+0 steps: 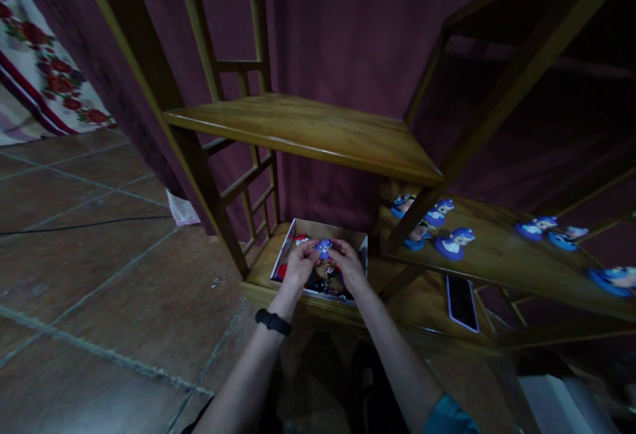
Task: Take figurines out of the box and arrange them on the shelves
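Over an open cardboard box (366, 258) on the lowest shelf, a small purple figurine (324, 248) is held up between both hands. My left hand (301, 263) pinches its left side, and my right hand (348, 262) grips it from the right. Fingers cover part of the figurine, so its details are hard to make out. Beneath the hands, the box holds several small red, black and multicoloured items (325, 278), too dim to name one by one. A dark band circles my left wrist.
A bare wooden shelf (308, 132) juts out above the box. Several figurines with purple or dark tops, such as one figurine (454, 243), stand on the shelf at right. Below them lies a phone (462, 303). Slanted wooden posts (199, 175) frame the unit; a cable (84, 224) crosses the tiled floor.
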`<action>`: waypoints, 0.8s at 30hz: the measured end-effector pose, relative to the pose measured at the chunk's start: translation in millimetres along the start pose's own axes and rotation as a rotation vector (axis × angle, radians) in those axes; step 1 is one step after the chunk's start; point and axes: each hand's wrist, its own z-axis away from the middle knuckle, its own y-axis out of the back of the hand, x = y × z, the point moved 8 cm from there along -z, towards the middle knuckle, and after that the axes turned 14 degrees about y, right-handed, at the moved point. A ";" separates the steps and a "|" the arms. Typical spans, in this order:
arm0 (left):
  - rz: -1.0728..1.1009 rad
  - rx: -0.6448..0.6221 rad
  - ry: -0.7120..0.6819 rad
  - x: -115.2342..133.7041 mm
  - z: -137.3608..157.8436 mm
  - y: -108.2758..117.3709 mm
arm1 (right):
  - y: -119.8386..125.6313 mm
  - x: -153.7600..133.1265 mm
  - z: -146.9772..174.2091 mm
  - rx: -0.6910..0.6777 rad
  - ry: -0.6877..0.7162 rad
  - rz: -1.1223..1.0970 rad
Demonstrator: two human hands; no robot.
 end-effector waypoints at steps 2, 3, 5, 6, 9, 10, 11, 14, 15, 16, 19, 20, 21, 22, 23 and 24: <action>-0.216 0.059 -0.139 9.7 6.2 -2.8 | 1.8 3.4 0.7 0.024 -0.042 -0.046; -0.325 0.095 -0.212 14.8 11.5 -4.8 | 3.0 4.8 1.0 0.040 -0.061 -0.075; -0.523 0.158 -0.329 22.6 24.0 -10.5 | 5.6 7.6 1.4 0.070 -0.093 -0.135; -0.615 0.175 -0.372 25.0 30.0 -14.7 | 7.0 9.1 1.4 0.082 -0.104 -0.158; -0.916 0.168 -0.463 26.6 43.2 -32.4 | 11.9 14.4 1.6 0.100 -0.128 -0.170; -0.994 0.160 -0.490 26.5 46.3 -37.9 | 13.7 16.2 1.9 0.104 -0.135 -0.163; -1.051 0.165 -0.516 27.0 48.9 -42.0 | 15.5 17.7 2.3 0.108 -0.141 -0.158; -1.182 0.180 -0.578 26.8 54.2 -51.7 | 18.6 19.4 4.3 0.106 -0.146 -0.158; -1.223 0.187 -0.591 26.0 55.3 -54.0 | 19.0 19.0 4.9 0.102 -0.142 -0.162; -1.261 0.194 -0.602 25.0 56.3 -55.7 | 19.3 18.4 5.4 0.100 -0.138 -0.165; -1.332 0.217 -0.621 22.1 58.6 -58.4 | 21.0 17.6 6.4 0.104 -0.131 -0.163; -1.340 0.222 -0.626 21.4 59.2 -58.6 | 21.6 18.1 6.6 0.105 -0.134 -0.158; -1.346 0.227 -0.629 20.8 59.8 -58.7 | 22.1 19.0 6.6 0.104 -0.137 -0.153; -1.353 0.234 -0.631 20.4 60.3 -58.4 | 22.5 20.0 6.5 0.103 -0.140 -0.149; -1.360 0.243 -0.631 20.0 60.7 -58.0 | 22.7 21.0 6.3 0.099 -0.141 -0.146; -1.367 0.249 -0.631 19.7 61.3 -57.7 | 22.7 22.1 6.1 0.093 -0.141 -0.142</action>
